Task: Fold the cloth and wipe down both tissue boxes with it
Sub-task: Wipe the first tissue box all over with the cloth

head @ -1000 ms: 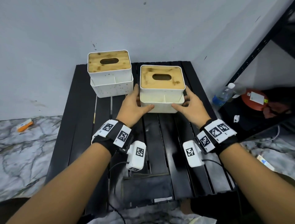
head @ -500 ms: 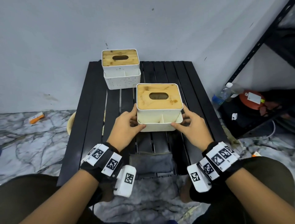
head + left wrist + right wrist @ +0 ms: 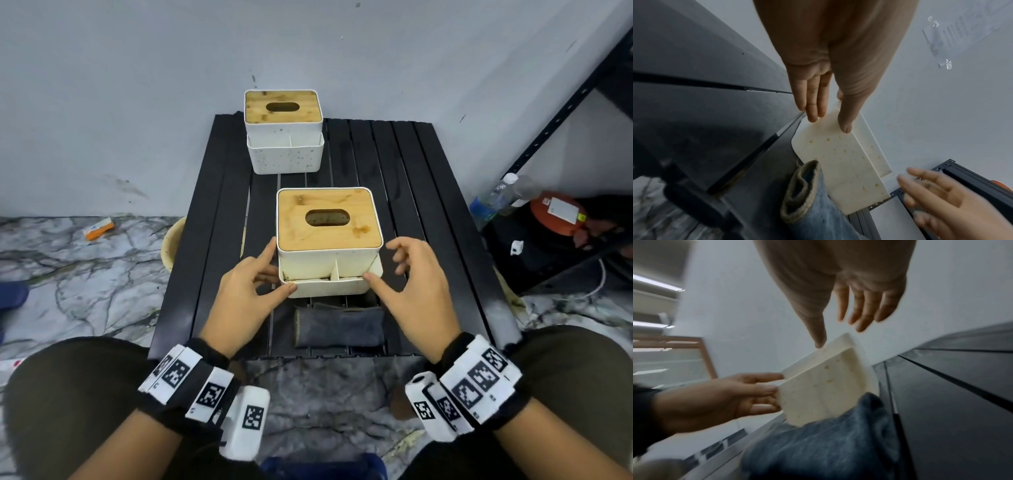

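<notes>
The near tissue box (image 3: 329, 240), white with a wooden slotted lid, stands on the black slatted table (image 3: 212, 240). My left hand (image 3: 263, 274) rests straight fingers on its left side, thumb on the front ledge (image 3: 838, 162). My right hand (image 3: 394, 263) is spread; only its thumb touches the right front corner (image 3: 824, 386), and its fingers are off the box. The folded grey-blue cloth (image 3: 339, 327) lies just in front of the box, touched by neither hand. The far tissue box (image 3: 283, 130) stands at the back edge by the wall.
A black shelf frame (image 3: 565, 102) rises at the right, with a plastic bottle (image 3: 493, 202) and a red object (image 3: 555, 212) beside it. A beige basin (image 3: 173, 240) sits under the table's left edge. A small orange pack (image 3: 99, 229) lies on the marble floor.
Both hands drew the near tissue box from the back of the table toward the front, up to the cloth. The right hand's fingers have now come off the box.
</notes>
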